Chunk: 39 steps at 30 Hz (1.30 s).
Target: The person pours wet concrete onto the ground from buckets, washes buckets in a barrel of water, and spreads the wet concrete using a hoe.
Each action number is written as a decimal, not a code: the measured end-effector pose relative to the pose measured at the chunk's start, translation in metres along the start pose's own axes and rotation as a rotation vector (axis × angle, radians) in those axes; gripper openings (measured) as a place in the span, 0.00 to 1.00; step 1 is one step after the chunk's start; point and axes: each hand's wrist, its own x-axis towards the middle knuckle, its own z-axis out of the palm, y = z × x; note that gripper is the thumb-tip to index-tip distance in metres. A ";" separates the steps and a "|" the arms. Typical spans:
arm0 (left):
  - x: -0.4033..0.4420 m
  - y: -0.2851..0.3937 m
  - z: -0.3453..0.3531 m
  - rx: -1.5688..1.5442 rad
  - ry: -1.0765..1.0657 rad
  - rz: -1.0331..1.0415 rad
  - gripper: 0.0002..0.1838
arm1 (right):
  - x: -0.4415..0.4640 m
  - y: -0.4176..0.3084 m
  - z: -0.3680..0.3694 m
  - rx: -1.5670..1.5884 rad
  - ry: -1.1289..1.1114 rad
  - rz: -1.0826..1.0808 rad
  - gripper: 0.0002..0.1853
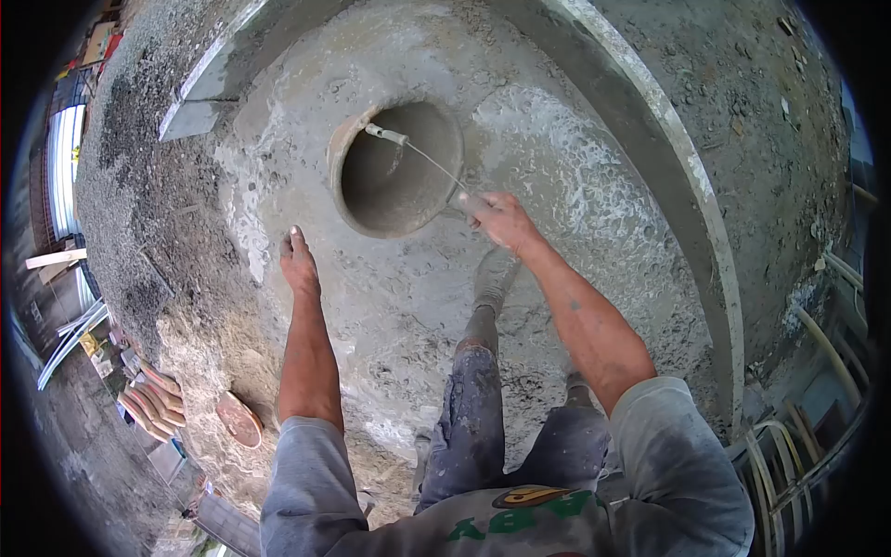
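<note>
My right grip (501, 221) clasps the bucket (413, 197) at its near-right edge; it lies forward, leftward. My left grip (299, 265), released, hangs apart.

left hand (298, 264) loose, right hand (501, 222) curled

Large green capital letters (520, 520) run across the front of the person's grey shirt (399, 534), appearing upside down from this angle. They are partly hidden in the folds; A, B and Y seem legible, but the full word cannot be read.
</note>
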 end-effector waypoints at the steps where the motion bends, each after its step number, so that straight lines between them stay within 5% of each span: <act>1: -0.028 0.009 0.012 0.003 0.038 0.033 0.44 | -0.012 0.008 -0.019 -0.010 0.055 0.025 0.28; 2: -0.050 0.019 0.029 0.006 0.067 0.073 0.44 | -0.024 0.017 -0.034 -0.087 0.083 0.056 0.27; 3: 0.060 0.038 0.032 -0.078 0.201 0.162 0.42 | 0.109 0.009 -0.003 -0.142 0.112 -0.095 0.26; 4: 0.058 0.034 0.060 -0.130 0.232 0.106 0.40 | 0.117 0.029 -0.005 -0.216 0.143 -0.067 0.25; 7: 0.050 0.001 0.132 -0.336 0.161 -0.042 0.42 | 0.122 0.086 0.016 -0.200 0.082 0.006 0.21; 12: 0.058 -0.072 0.162 -0.477 0.075 -0.192 0.44 | 0.117 0.080 0.053 -0.289 -0.067 -0.208 0.16; 16: 0.033 -0.080 0.163 -0.413 0.071 -0.319 0.50 | 0.122 0.086 0.084 -0.209 0.100 -0.450 0.15; 21: 0.025 -0.062 0.192 -0.415 0.042 -0.284 0.53 | 0.105 0.142 0.055 0.010 0.292 -0.429 0.17; 24: 0.012 -0.047 0.219 -0.354 -0.049 -0.098 0.46 | 0.079 0.211 0.012 0.183 0.463 -0.413 0.21; 31: -0.113 -0.025 0.387 -0.141 -0.159 0.446 0.33 | -0.048 0.409 -0.080 0.513 0.472 -0.224 0.23; 39: -0.327 -0.163 0.525 -0.005 -0.325 0.398 0.32 | -0.269 0.613 -0.149 0.651 0.564 -0.115 0.24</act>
